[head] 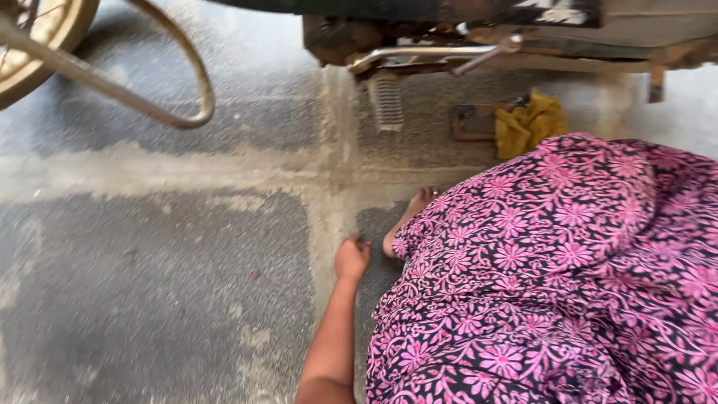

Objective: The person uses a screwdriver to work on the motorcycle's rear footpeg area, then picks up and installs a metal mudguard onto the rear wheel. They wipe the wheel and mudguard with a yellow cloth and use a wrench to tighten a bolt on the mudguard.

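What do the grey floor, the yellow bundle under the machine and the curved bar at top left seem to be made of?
Grey speckled floor: likely rough concrete or stone with pale worn seams. Yellow crumpled bundle: soft cloth, judging by its folds. Curved tan bar: probably painted metal, smooth and thin. The left hand rests closed on the floor.

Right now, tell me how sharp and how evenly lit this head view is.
Head view: soft motion blur throughout; the left hand on the floor looks smeared; daylight is flat, brightest at the right edge; deep shade under the machine.
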